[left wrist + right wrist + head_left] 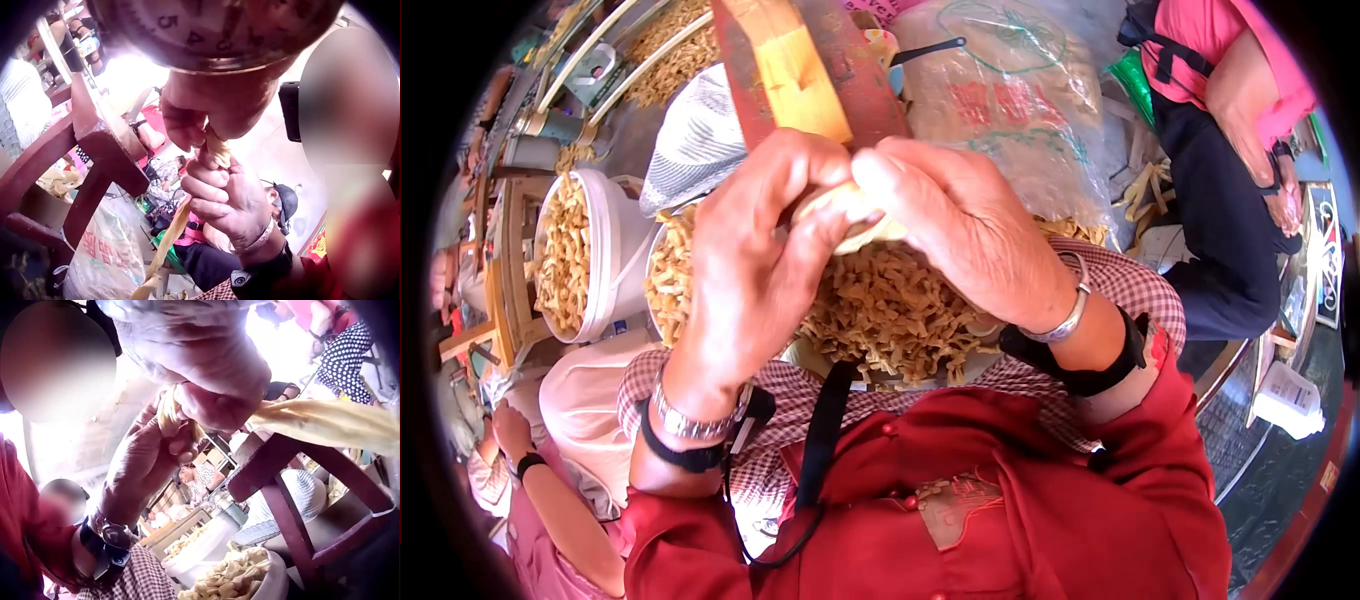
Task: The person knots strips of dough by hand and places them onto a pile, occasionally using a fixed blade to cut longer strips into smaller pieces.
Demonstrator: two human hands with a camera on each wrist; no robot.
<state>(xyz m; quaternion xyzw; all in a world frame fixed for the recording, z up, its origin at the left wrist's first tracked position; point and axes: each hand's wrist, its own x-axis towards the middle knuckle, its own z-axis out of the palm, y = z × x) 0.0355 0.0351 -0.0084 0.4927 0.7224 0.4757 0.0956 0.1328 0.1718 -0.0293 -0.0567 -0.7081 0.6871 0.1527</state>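
Left hand: at the centre-left of the head view, the left hand (pixel 750 240) is seen with its fingers curled, and a pale, soft strip (pixel 872 236) is pinched between thumb and fingers.

Right hand: just right of centre, the right hand (pixel 980 230) is also curled round the strip, its thumb near the left fingertips.

Pale strip: it is held between both hands at the centre of the head view, bunched into a loop; in the right wrist view, a long length is seen running from the right hand to the right edge.

Wrists: a metal watch (pixel 700 425) is worn on the left, a silver bracelet (pixel 1072 315) on the right.

Red board: at top centre, the red wooden board (pixel 870 90) is crossed by a flat yellow length.

Brown pieces: below the hands, a heap of small twisted brown pieces (pixel 900 315) is shown above the checked cloth (pixel 1140 290) over the lap.

Left side: a white bucket (pixel 608 245) is filled with similar pieces; a striped hat (pixel 695 140) is seen at upper left.

Right side: a clear plastic bag (pixel 1020 110) is placed at upper right of centre; a seated person in pink (pixel 1270 75) is seen at upper right, and a white bottle (pixel 1288 400) at lower right.
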